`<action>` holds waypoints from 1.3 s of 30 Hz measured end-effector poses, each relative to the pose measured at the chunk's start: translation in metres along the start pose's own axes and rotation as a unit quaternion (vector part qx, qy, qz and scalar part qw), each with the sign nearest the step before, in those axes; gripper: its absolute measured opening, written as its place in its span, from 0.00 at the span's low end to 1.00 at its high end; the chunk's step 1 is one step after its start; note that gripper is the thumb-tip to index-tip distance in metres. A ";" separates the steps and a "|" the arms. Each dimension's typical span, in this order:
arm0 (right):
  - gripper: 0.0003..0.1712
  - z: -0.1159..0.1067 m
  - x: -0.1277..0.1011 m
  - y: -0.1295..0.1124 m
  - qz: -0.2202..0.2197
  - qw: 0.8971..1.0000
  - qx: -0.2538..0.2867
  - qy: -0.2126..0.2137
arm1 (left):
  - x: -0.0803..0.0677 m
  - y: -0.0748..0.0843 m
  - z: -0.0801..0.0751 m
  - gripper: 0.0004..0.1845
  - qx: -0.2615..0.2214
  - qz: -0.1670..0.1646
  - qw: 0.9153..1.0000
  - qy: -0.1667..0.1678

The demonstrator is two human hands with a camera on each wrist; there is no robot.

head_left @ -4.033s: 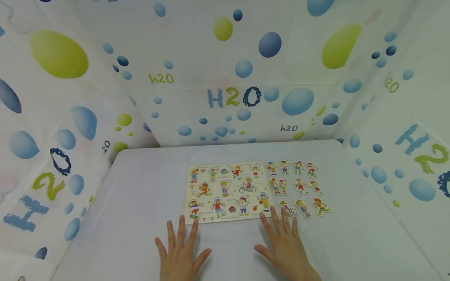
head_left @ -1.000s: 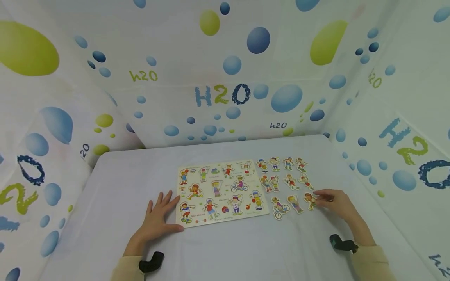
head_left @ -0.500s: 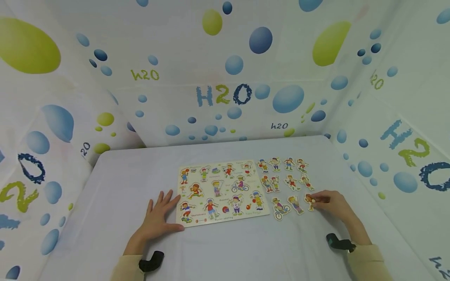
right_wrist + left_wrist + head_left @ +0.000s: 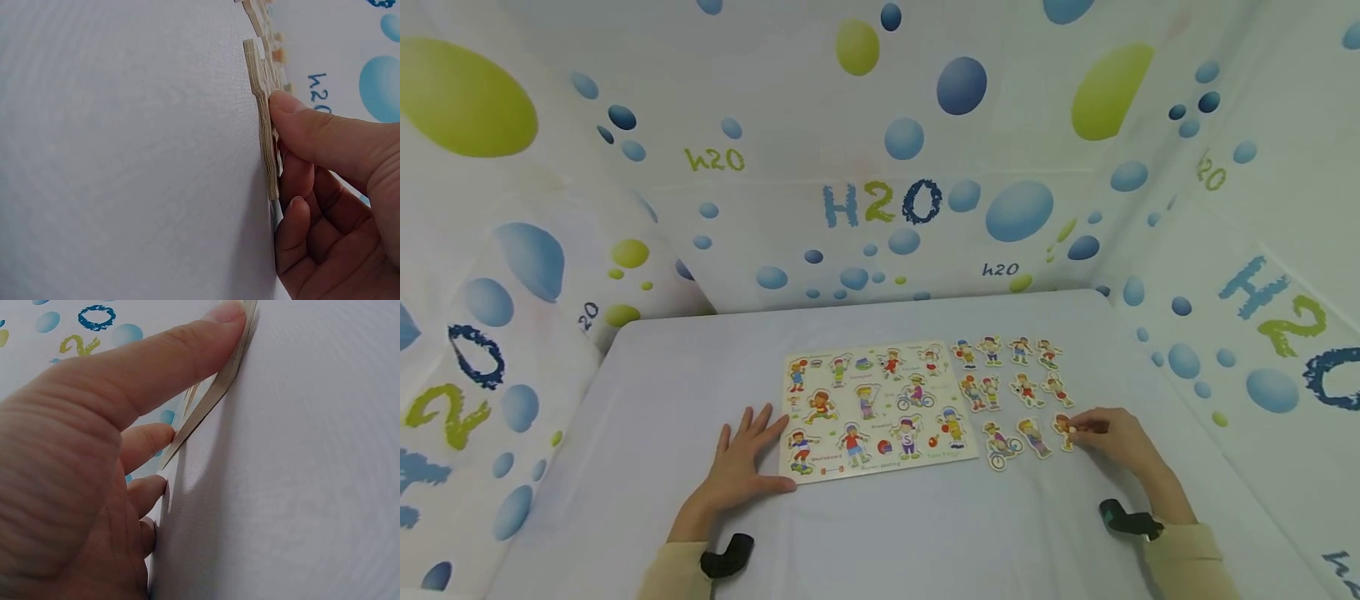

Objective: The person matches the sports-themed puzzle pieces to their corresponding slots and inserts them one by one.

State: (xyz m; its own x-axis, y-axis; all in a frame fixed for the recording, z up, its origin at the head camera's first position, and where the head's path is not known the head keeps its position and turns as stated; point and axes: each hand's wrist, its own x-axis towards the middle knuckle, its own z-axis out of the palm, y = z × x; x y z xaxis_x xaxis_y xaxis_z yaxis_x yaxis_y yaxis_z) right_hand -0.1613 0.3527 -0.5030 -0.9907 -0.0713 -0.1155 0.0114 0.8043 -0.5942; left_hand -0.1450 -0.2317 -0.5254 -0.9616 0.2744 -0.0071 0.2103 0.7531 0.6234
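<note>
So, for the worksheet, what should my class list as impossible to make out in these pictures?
- Head view: part of the pinched piece, hidden by the fingers of the right hand.
- Head view: many printed words on the board, too small and blurred.
- Left wrist view: the board's pictures, seen nearly edge-on.
- Right wrist view: the piece's picture, also nearly edge-on.
- Head view: the rest of both sleeves, cut off by the bottom edge.
</note>
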 end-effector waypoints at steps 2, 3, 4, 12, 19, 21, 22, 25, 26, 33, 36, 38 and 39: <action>0.15 -0.001 0.000 -0.001 0.002 1.000 -0.005 -0.001 | 0.000 0.000 0.000 0.57 -0.001 0.001 1.000 0.002; 0.15 -0.001 0.000 -0.001 0.004 1.000 -0.006 -0.002 | 0.000 0.000 0.001 0.57 -0.002 0.001 1.000 0.002; 0.15 -0.001 0.001 0.000 0.005 1.000 -0.008 -0.003 | 0.000 0.000 0.001 0.57 -0.003 0.000 1.000 0.002; 0.17 -0.004 0.001 -0.001 0.016 1.000 -0.021 -0.003 | -0.001 0.001 0.001 0.57 -0.002 -0.004 1.000 0.004; 0.15 -0.013 0.004 -0.021 -0.022 0.998 -0.040 0.044 | -0.001 0.002 0.002 0.58 -0.003 -0.005 1.000 0.004; 0.14 -0.014 0.008 -0.033 -0.032 0.997 -0.041 0.064 | -0.002 0.003 0.001 0.57 -0.003 -0.007 1.000 0.005; 0.14 -0.015 0.011 -0.039 -0.035 0.996 -0.040 0.074 | -0.002 0.003 0.001 0.57 -0.004 -0.008 1.000 0.005; 0.15 -0.015 0.022 -0.062 -0.041 0.994 -0.027 0.094 | -0.003 0.005 -0.001 0.57 -0.007 -0.010 1.000 0.003; 0.16 -0.015 0.026 -0.069 -0.044 0.994 -0.020 0.099 | -0.003 0.006 -0.001 0.57 -0.008 -0.010 1.000 0.002; 0.14 0.003 0.055 -0.129 -0.083 0.990 0.010 0.112 | -0.003 0.007 -0.002 0.57 -0.005 -0.007 1.000 0.000; 0.12 0.018 0.066 -0.153 -0.089 0.990 0.021 0.105 | -0.003 0.006 -0.002 0.57 -0.002 -0.007 1.000 0.001; 0.11 0.030 0.073 -0.168 -0.098 0.990 0.029 0.101 | -0.004 0.006 -0.002 0.57 -0.001 -0.009 1.000 0.000; 0.11 0.036 0.076 -0.174 -0.106 0.989 0.032 0.101 | -0.004 0.006 -0.002 0.57 -0.002 -0.010 1.000 0.000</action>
State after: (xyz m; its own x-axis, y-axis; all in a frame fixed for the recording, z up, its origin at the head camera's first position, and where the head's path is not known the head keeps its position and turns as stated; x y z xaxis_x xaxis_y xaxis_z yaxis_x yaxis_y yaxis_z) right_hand -0.2338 0.1857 -0.4370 -0.9786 -0.1098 0.1742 -0.1970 0.7449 -0.6374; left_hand -0.1406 -0.2293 -0.5207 -0.9653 0.2603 -0.0200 0.1909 0.7561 0.6260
